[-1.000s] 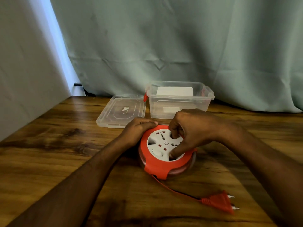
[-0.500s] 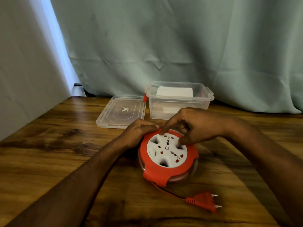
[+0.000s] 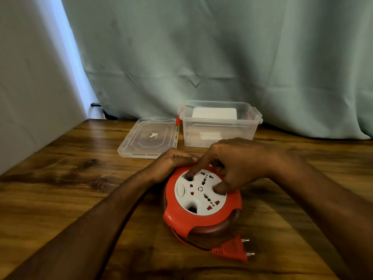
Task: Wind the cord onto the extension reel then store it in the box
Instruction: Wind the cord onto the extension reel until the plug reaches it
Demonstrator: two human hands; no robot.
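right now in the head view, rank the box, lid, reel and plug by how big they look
1. reel, though it sits nearest the camera
2. box
3. lid, close to the box, so unsure
4. plug, clearly smallest

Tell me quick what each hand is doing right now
Left hand: curled shut around the far-left edge of the reel, steadying it.
Right hand: fingers set in the white dial's recesses, holding nothing.
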